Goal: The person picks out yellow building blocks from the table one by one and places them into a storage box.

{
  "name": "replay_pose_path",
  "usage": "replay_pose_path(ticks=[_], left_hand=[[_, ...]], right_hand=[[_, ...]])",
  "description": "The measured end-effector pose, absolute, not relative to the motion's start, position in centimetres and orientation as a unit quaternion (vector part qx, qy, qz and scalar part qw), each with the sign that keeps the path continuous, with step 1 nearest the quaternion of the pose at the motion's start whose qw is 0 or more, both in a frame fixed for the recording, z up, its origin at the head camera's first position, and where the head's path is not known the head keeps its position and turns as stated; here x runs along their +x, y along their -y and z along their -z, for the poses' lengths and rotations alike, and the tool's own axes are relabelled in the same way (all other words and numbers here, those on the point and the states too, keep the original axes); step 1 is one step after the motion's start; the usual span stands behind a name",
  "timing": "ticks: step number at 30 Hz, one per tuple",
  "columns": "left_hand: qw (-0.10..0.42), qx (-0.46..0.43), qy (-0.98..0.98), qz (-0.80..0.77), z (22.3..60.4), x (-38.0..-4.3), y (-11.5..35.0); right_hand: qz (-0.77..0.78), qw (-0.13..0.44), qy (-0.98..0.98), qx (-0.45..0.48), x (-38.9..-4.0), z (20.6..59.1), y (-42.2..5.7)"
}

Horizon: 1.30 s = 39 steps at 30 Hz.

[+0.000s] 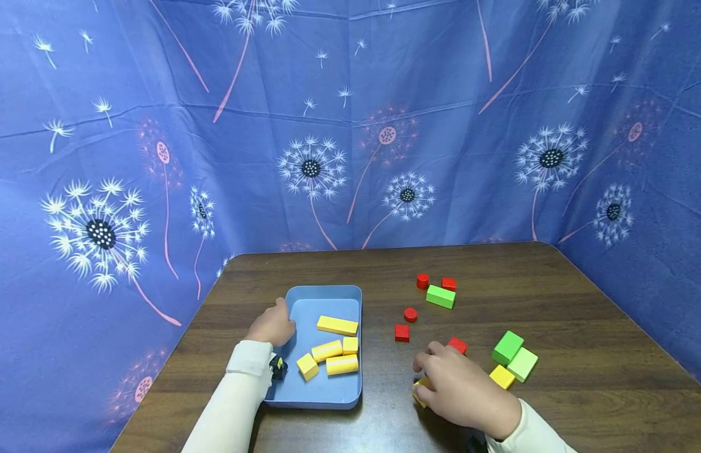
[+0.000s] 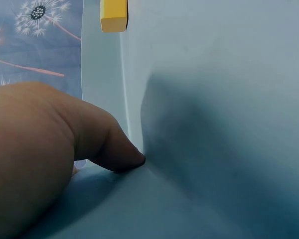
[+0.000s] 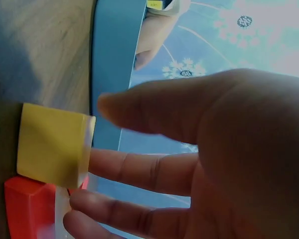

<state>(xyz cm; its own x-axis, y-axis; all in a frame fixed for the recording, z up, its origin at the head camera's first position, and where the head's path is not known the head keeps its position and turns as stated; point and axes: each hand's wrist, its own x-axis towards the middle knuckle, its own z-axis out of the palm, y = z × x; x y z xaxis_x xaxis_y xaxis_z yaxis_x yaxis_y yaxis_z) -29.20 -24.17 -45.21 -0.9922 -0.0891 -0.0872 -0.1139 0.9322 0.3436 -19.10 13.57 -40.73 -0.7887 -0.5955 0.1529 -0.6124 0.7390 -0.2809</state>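
Note:
My left hand (image 1: 273,325) pinches the left wall of a blue tray (image 1: 305,402), with the thumb on the inside, as the left wrist view shows. In the tray lie yellow blocks: a long bar (image 1: 337,325), two cylinders (image 1: 342,365) and two cubes (image 1: 308,366). To the right of the tray, my right hand (image 1: 466,393) is low over the table around a yellow block (image 3: 52,144). Its fingertips are right at the block's side, while the thumb stands apart from it. A red block (image 1: 457,345) sits just beyond this hand.
Green blocks (image 1: 507,347) and a yellow block (image 1: 501,377) are right of my right hand. Farther back on the wooden table (image 1: 583,327) lie several red pieces (image 1: 402,333) and a green bar (image 1: 441,297). A blue dandelion-print cloth (image 1: 350,126) hangs behind.

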Motion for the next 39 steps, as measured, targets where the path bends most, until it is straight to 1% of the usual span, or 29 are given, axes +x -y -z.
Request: replay_pose_path(ticks=[6, 28, 39], left_hand=[[0.033, -0.044, -0.982, -0.180, 45.5, -29.5, 24.4], [0.026, -0.043, -0.982, -0.180, 45.5, -29.1, 24.3], [0.030, -0.042, -0.981, -0.186, 45.6, -29.3, 24.4]], right_hand=[[-0.155, 0.005, 0.931, 0.331, -19.1, 40.9, -13.5], [-0.129, 0.034, 0.922, 0.365, -18.9, 41.7, -13.6], [-0.133, 0.030, 0.921, 0.364, -19.1, 42.0, -13.5]])
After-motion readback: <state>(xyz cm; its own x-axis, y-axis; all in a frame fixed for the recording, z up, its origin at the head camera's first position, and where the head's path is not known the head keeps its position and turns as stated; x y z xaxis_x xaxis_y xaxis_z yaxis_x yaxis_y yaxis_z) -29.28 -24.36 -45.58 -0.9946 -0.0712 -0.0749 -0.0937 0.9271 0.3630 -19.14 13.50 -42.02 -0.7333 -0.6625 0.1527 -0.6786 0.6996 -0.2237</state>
